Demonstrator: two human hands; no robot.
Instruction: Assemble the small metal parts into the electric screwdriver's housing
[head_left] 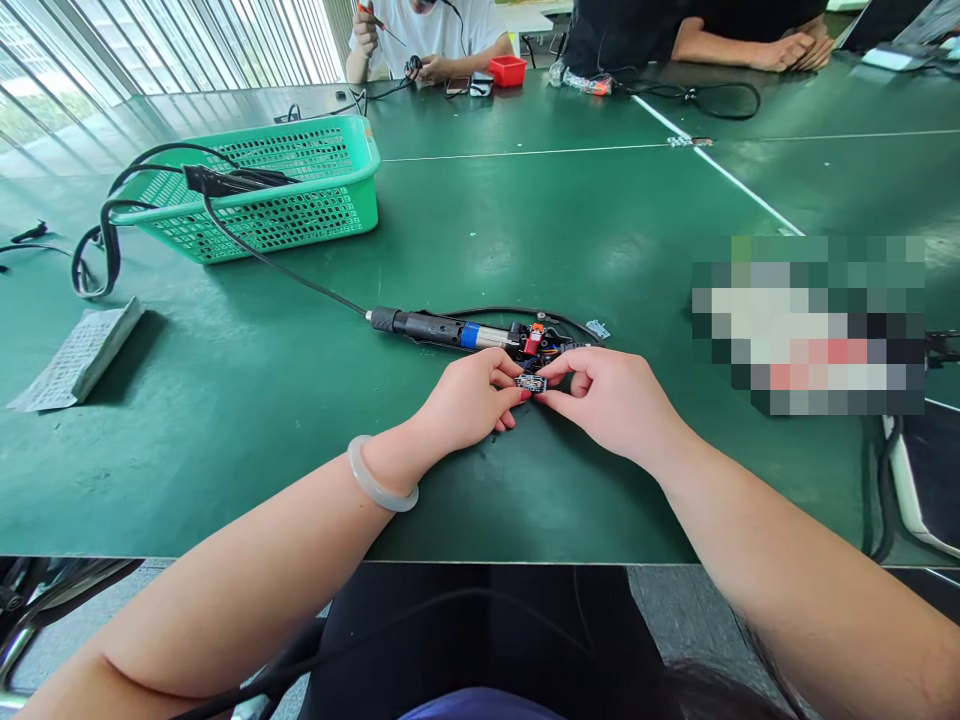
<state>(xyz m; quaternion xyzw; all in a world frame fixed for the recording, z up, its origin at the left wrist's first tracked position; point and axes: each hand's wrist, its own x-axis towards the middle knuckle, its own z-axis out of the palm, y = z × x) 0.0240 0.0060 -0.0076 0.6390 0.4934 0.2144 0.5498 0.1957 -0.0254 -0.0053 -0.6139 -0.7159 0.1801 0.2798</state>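
Note:
A small circuit board [532,383] is pinched at its two ends between my hands, just above the green table. Fingers and thumb of my left hand [469,402] close on its left end. On the other end, the thumb and fingertips of my right hand [616,402] are pressed together. Directly behind them lies an opened, wand-shaped black device [429,328] with a cable at its left end. A metal section with a blue band [470,335] and a red part [534,340] among wires show at its right; my fingers partly hide that end.
A green plastic basket [361,205] with black cables stands at the back left. Folded paper [79,360] lies at the left. A pixelated patch covers something at the right. Across the table are two people, a red box [508,70] and black cables [697,95].

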